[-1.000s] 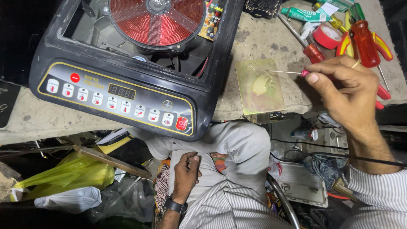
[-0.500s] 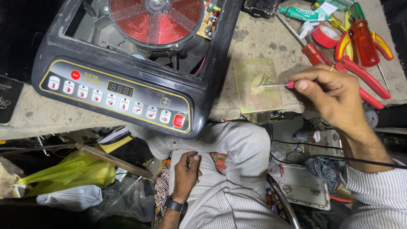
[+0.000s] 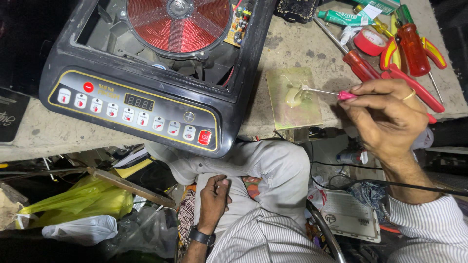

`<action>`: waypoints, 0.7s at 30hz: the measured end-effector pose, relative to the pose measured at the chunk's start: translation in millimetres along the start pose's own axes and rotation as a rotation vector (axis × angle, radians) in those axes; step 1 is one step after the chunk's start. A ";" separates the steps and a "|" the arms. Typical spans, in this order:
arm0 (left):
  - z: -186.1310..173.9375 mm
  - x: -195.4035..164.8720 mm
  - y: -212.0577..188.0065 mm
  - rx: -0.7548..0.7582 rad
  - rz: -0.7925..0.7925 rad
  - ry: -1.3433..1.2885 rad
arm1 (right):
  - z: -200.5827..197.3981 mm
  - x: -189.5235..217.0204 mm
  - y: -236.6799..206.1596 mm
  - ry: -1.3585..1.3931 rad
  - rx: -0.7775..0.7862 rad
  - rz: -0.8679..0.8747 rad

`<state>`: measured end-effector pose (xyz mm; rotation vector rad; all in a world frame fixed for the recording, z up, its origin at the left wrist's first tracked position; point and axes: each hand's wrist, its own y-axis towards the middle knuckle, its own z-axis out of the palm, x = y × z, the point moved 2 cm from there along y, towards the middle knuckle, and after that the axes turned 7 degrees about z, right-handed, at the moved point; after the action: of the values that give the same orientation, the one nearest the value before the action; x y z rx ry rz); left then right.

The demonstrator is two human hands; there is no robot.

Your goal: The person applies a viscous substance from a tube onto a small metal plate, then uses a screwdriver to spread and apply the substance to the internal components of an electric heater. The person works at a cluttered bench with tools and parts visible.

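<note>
Stirring is what the head view shows: the right hand (image 3: 387, 117) has its fingers (image 3: 363, 90) pinched together on the pink end of a thin stick (image 3: 322, 91), whose far tip sits in a pale, creamy blob of paste (image 3: 293, 96) on a small greenish plate (image 3: 294, 99). That plate lies flat on the counter (image 3: 297, 46), just beside the right edge of the opened induction cooker (image 3: 146, 107). To do this well, I judge that the tip should stay inside the blob with light, small strokes, so the paste stays heaped and the loose plate does not slide.

The left hand (image 3: 213, 197) rests on the person's lap, fingers loosely curled and holding nothing, a dark watch at the wrist.

The cooker's shell is glossy black plastic, with a row of small square buttons. Its top is off, baring a flat red coil (image 3: 179, 22) wound in tight rings. The counter is rough, stained and grey, like concrete. Behind the right hand lie screwdrivers with clear red handles (image 3: 412, 44), red-and-yellow pliers (image 3: 434, 51), a roll of red tape (image 3: 369, 42) and a green tube (image 3: 348, 18). Below the counter sit a crumpled yellow bag (image 3: 80, 199) and a thin black cable (image 3: 351, 165).
</note>
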<state>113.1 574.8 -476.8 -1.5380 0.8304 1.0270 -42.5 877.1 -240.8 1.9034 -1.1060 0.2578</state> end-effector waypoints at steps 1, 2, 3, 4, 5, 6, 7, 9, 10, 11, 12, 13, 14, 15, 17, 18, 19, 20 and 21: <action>-0.5 0.7 -0.4 0.002 -0.002 0.008 | 0.1 2.3 -1.2 -0.025 -0.013 -0.045; -1.2 1.3 -0.9 0.004 -0.005 0.016 | 0.3 4.1 -3.1 -0.037 -0.031 -0.066; -1.7 1.9 -1.3 0.006 -0.007 0.017 | 0.7 5.6 -5.1 -0.048 -0.049 -0.086; -2.2 2.4 -1.5 0.009 -0.008 0.018 | 1.2 6.2 -6.5 -0.059 -0.067 -0.106; -2.6 3.0 -2.0 0.012 -0.011 0.020 | 2.1 6.1 -8.3 -0.060 -0.071 -0.101; -2.7 3.2 -2.3 0.014 -0.005 0.019 | 3.3 5.3 -9.9 -0.062 -0.075 -0.096; -2.7 3.5 -2.8 0.016 0.000 0.018 | 4.3 4.4 -11.7 -0.064 -0.079 -0.091; -2.6 3.5 -3.6 0.018 0.003 0.012 | 6.6 0.4 -15.2 0.004 -0.067 0.015; -2.3 3.3 -4.1 0.019 -0.001 0.007 | 7.8 -1.5 -16.6 0.039 -0.062 0.065; -2.0 2.8 -4.5 0.018 -0.004 0.001 | 8.7 -4.5 -17.5 0.165 -0.044 0.168; -1.8 1.8 -4.7 0.019 -0.002 -0.004 | 9.1 -7.3 -17.8 0.291 -0.026 0.268; -1.5 0.5 -4.8 0.021 0.001 -0.009 | 9.4 -9.9 -17.4 0.417 -0.007 0.369; -1.1 -1.0 -4.4 0.021 0.002 -0.014 | 8.6 -12.3 -15.2 0.444 0.009 0.434; -1.0 -2.9 -3.3 0.018 0.007 -0.011 | 7.4 -15.0 -11.5 0.472 0.027 0.499; -0.6 -6.4 -1.5 0.014 0.010 -0.003 | 5.1 -18.9 -3.6 0.634 0.063 0.610; -0.5 -8.3 0.3 0.011 0.004 -0.006 | 4.0 -20.5 1.4 0.768 0.081 0.649; -0.4 -10.3 2.1 0.008 0.000 -0.010 | 3.7 -21.6 5.9 0.901 0.099 0.686; -0.2 -12.0 3.9 0.006 -0.004 -0.015 | 3.1 -22.6 9.8 0.963 0.105 0.718; -0.1 -13.4 5.6 0.008 -0.009 -0.014 | 2.1 -23.7 13.6 1.026 0.113 0.748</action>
<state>102.9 573.6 -466.6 -1.5248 0.8165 1.0256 -67.4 886.7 -247.2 1.0553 -0.9889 1.5292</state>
